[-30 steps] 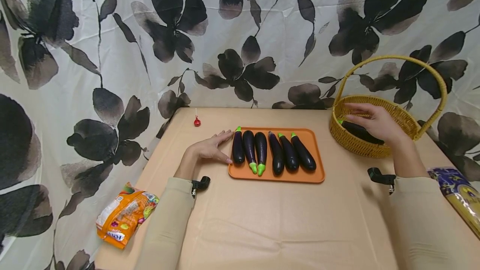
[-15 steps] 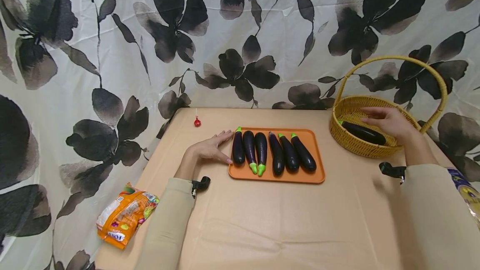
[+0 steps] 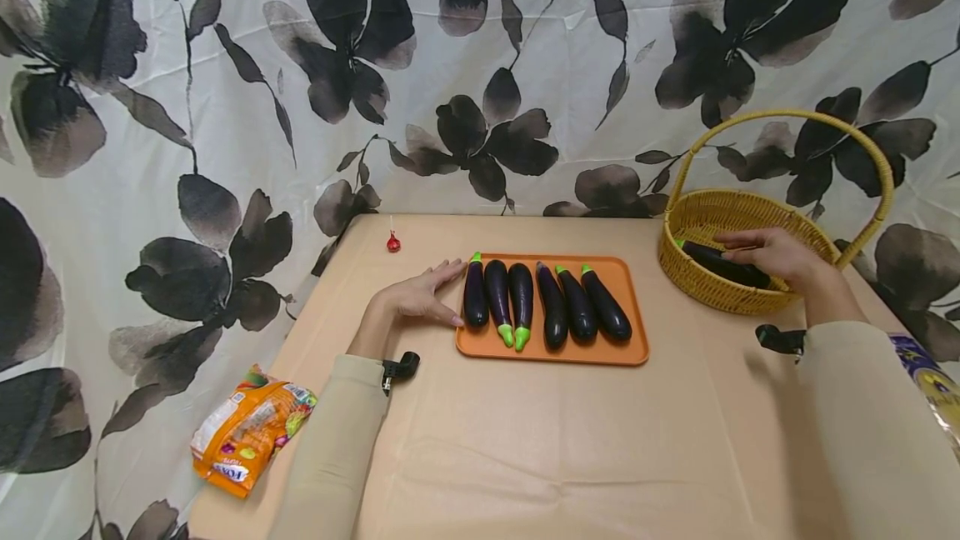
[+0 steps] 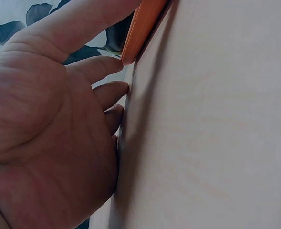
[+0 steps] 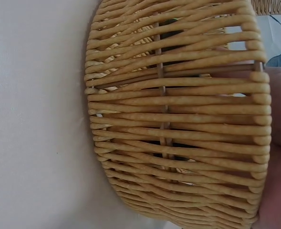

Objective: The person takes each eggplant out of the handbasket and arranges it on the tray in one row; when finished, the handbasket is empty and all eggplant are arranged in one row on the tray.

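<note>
My left hand (image 3: 415,295) rests at the left edge of an orange tray (image 3: 478,346), fingers spread and thumb at the rim. In the left wrist view its fingertips are close to the tray's side. Several dark eggplants (image 3: 555,311) with green stems lie side by side on the tray. At the back right, my right hand (image 3: 783,258) reaches into a wicker basket (image 3: 738,300). Its fingers look straight and lie over an eggplant (image 3: 723,265) inside; any contact is hard to make out. In the right wrist view the basket's wall hides most of that hand.
An orange snack bag (image 3: 251,432) lies at the table's left edge. A small red lollipop (image 3: 393,243) is near the back left. A blue and yellow packet (image 3: 930,377) sits at the right, partly behind the sleeve. The basket's tall handle (image 3: 787,115) arches over it.
My right hand first drew back to the right off the basket's eggplant, then came down over it again. The left hand and the tray's eggplants have stayed put.
</note>
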Demonstrator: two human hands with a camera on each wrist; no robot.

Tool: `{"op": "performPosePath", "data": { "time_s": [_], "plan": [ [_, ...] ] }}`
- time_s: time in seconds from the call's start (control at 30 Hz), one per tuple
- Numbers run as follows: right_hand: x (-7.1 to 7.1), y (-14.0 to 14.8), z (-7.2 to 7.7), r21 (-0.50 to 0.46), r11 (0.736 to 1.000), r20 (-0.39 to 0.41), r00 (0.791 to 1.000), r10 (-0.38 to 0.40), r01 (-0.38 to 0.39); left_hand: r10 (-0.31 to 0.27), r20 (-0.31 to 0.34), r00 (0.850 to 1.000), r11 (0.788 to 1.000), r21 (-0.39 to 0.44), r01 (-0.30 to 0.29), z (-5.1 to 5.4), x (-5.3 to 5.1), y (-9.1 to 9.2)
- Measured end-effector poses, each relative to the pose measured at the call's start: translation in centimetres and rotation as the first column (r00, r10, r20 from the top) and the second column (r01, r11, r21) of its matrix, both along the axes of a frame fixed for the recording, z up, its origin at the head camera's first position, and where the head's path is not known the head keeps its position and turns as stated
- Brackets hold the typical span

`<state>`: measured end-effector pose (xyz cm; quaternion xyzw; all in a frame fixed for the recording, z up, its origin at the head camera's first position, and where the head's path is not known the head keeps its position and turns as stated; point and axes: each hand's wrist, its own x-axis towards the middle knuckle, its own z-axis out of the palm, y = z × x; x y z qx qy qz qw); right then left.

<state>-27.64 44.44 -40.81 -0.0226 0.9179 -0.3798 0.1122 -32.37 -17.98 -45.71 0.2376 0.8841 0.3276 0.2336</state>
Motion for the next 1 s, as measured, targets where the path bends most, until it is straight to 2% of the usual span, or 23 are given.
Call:
{"op": "performPosePath", "data": {
  "time_s": [0.27, 0.5, 0.8, 1.0],
  "plan": [
    [1.0, -0.9, 0.2, 0.049, 0.999, 0.002, 1.0, -0.014, 0.014, -0.013, 0.001, 1.0, 1.0, 0.009, 0.013, 0.1, 0.1, -0.5],
    [1.8, -1.5, 0.4, 0.091, 0.993, 0.002, 0.998, -0.07, 0.07, -0.02, 0.018, 1.0, 1.0, 0.023, 0.02, 0.2, 0.3, -0.8],
    [1.5, -1.2, 0.2, 0.114, 0.992, 0.026, 0.998, -0.058, 0.054, -0.014, 0.021, 1.0, 1.0, 0.016, 0.014, 0.2, 0.3, -0.8],
    [1.3, -1.1, -0.1, 0.114, 0.991, 0.006, 0.997, -0.073, 0.071, -0.012, 0.024, 1.0, 1.0, 0.011, 0.012, 0.2, 0.3, -0.7]
  ]
}}
